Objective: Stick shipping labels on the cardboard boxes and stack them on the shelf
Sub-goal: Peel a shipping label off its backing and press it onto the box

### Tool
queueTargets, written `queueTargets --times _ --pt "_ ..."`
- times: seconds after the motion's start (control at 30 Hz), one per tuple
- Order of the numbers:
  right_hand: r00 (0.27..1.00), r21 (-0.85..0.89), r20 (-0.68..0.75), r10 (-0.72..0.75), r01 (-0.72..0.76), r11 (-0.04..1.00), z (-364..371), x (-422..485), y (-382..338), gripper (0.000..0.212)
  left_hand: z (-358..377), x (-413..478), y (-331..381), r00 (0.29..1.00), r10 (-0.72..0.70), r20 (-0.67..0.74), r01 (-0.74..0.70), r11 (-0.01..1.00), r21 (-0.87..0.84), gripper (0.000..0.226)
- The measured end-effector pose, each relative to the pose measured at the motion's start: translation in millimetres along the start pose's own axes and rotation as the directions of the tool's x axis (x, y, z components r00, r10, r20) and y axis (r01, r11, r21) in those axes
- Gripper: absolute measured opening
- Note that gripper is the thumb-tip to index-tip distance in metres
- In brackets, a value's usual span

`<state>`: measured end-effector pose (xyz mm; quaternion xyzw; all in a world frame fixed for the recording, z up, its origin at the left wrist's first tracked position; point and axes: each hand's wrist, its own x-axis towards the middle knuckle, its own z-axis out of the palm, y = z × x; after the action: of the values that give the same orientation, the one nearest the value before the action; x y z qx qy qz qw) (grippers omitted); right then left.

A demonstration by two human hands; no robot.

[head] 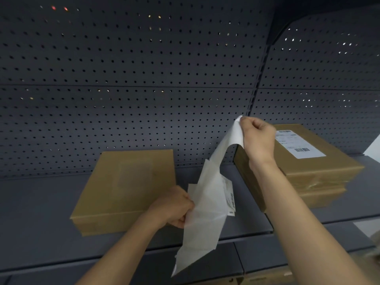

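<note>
Above the dark grey metal shelf (pixel 41 212), our right hand (pixel 258 138) pinches the top end of a white paper label strip (pixel 207 212). Our left hand (pixel 174 206) clutches its middle with curled fingers.

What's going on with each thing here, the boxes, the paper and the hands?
Left box: on the shelf, no label showing.
Right boxes: stacked, top one labelled.
Label strip: held up, partly unfolded.
Left grip: holds the strip's middle.
Right grip: pinches the strip's top end.
</note>
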<state>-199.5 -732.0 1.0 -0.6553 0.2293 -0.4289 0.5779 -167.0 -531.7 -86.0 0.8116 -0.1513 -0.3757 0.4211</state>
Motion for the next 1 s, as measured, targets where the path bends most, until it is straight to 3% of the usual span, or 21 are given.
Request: queueTargets --times 0.3,0.53,0.7,1.0 --pt "0.991 0.138 -0.127 -0.05 0.067 0.988 0 4 -13 0.018 5 -5 -10 1.0 -0.011 -0.008 0.012 1.0 0.019 0.011" --pt "0.975 0.076 0.059 -0.216 0.212 0.974 12 -20 -23 0.019 10 -6 -18 0.998 0.019 -0.067 -0.014 0.997 0.07 0.015" --pt "0.925 0.069 0.175 -0.338 0.331 0.941 20 -36 -20 0.017 16 -8 -24 0.995 0.038 -0.09 -0.039 0.999 -0.008 0.024" --pt "0.87 -0.005 0.353 -0.345 0.37 0.929 44 -61 7 0.014 10 -14 -56 0.995 0.097 -0.035 -0.096 0.994 0.043 0.053"
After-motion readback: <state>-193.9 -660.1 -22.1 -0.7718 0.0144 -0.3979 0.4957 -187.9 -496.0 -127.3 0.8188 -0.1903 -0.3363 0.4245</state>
